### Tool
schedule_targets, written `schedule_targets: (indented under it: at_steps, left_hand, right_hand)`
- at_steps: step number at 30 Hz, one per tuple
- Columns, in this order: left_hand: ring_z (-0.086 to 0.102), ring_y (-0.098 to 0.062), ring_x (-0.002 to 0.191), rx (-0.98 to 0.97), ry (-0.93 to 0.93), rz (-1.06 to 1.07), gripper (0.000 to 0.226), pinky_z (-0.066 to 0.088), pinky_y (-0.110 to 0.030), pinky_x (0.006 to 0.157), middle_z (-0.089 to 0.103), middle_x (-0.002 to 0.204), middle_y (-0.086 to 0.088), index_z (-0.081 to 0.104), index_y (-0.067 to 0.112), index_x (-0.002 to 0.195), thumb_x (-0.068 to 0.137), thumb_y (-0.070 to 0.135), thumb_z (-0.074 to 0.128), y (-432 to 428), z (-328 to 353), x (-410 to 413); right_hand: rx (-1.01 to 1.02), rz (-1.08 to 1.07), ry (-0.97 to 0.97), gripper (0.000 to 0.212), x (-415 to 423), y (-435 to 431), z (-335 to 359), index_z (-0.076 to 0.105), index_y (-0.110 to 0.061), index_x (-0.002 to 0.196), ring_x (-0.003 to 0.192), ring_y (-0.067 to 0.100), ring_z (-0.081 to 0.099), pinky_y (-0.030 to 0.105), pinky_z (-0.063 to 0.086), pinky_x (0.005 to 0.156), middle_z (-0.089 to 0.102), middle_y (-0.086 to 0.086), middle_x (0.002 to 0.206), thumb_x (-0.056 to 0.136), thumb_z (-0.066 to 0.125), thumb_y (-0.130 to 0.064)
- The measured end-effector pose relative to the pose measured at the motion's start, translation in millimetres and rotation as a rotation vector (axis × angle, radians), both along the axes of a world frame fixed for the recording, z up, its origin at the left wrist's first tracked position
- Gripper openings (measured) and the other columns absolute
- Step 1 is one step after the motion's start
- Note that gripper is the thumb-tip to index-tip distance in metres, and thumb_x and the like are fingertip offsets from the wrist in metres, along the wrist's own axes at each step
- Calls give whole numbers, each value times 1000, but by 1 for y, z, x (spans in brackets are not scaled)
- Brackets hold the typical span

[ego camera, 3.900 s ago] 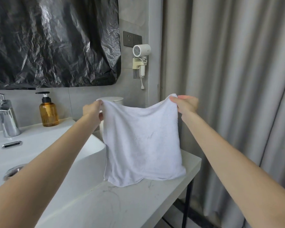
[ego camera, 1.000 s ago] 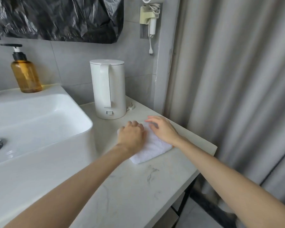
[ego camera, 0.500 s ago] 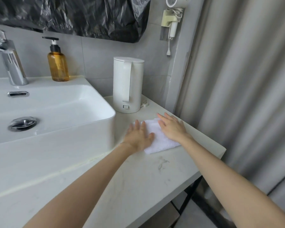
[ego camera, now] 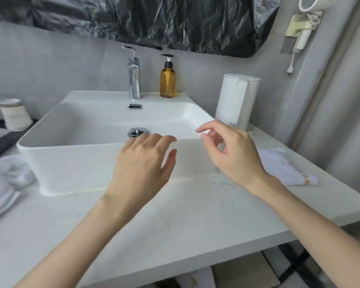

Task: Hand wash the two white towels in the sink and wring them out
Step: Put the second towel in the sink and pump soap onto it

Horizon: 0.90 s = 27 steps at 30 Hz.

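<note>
Both hands are empty. My left hand point(ego camera: 142, 163) hovers palm down in front of the sink point(ego camera: 71, 159), fingers spread and relaxed, touching nothing. My right hand point(ego camera: 235, 156) hangs beside it at the basin's right corner. Its fingers are loosely curled, thumb and forefinger apart, nothing between them.

Towels: one white towel point(ego camera: 283, 167) lies folded flat on the counter point(ego camera: 195, 225), right of the sink, just in front of the white kettle point(ego camera: 236, 100). An orange tag shows at its near corner. The second towel point(ego camera: 6, 183) sits in a crumpled heap on the counter at the far left, against the sink's outer wall. I cannot tell from here whether either one is wet.

Basin: nothing in it, no water standing, drain point(ego camera: 136, 132) in plain sight. Faucet point(ego camera: 134, 77) is not running. The amber soap bottle point(ego camera: 167, 80) stands just to its right on the back ledge.

Reading of the step: the folded towel looks dealt with and the heap on the left looks like the one waiting, so I judge I am between towels.

Next move, as I see it: swing the left hand well out to the heap, gather the loose cloth in one grip so no corner drags, and lift it over the rim into the basin. The right hand is nearer the faucet and soap.
</note>
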<state>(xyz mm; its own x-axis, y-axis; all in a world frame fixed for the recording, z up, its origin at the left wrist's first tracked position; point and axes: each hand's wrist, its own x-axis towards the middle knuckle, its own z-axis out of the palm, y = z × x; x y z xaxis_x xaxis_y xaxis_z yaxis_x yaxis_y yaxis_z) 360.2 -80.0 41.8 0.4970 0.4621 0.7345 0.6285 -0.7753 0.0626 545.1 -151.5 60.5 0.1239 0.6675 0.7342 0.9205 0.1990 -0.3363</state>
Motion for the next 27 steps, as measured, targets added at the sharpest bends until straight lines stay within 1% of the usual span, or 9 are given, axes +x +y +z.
schedule_targets:
  at_steps: [2,4,7,10,15,19,22,24,27]
  left_hand:
    - [67,-23,71,-51,-40,142,14,42,-27,57,70,80,8,71,21,96,90,25,60,5,-5,-55]
    - [68,-23,68,-108,-89,310,8,40,-26,54,71,80,8,72,22,94,88,21,67,12,-11,-114]
    - [67,-31,82,-201,-78,585,16,40,-30,56,72,96,0,71,19,104,90,22,62,24,-28,-201]
    - [61,-35,97,-286,-43,746,25,46,-38,66,69,109,-6,66,19,115,93,26,57,35,-45,-268]
    - [58,-36,99,-324,22,846,30,46,-41,75,63,117,-7,65,22,115,90,37,58,48,-71,-322]
    - [58,-33,99,-418,73,910,41,43,-39,77,64,116,-1,60,30,120,89,48,40,58,-92,-336]
    - [55,-29,95,-429,50,910,42,38,-40,80,65,110,4,61,33,113,86,48,33,59,-103,-337]
    - [56,-27,95,-413,35,912,41,35,-39,80,66,108,5,62,31,115,88,45,35,62,-103,-338]
    - [57,-23,103,-480,-27,916,34,28,-39,83,67,110,3,57,28,125,96,34,41,67,-100,-336]
  right_hand:
    - [-77,105,-5,7,-42,17,-1,63,-29,95,59,12,58,32,49,60,60,-12,65,94,55,-29]
    - [-158,182,-55,7,-84,35,-5,61,-30,95,57,11,57,33,50,63,58,-17,62,94,55,-34]
    - [-269,299,-124,10,-146,64,-13,60,-35,98,64,8,56,29,46,65,60,-16,67,93,53,-40]
    - [-336,400,-196,12,-204,92,-22,59,-35,102,68,8,57,27,39,64,63,-14,72,96,50,-40]
    - [-381,490,-253,17,-282,137,-37,59,-31,108,83,19,63,29,38,67,69,-9,87,97,47,-36]
    - [-422,500,-310,24,-323,169,-50,57,-27,116,96,25,62,32,43,72,70,-5,100,97,43,-33]
    - [-459,483,-361,30,-341,189,-60,55,-23,124,106,26,60,33,43,78,66,-4,116,96,46,-33]
    - [-494,454,-441,34,-348,200,-69,52,-17,126,111,29,57,34,40,76,56,-1,131,96,49,-33]
    - [-514,449,-502,29,-357,207,-81,50,-8,123,109,33,57,34,35,69,48,6,135,98,47,-25]
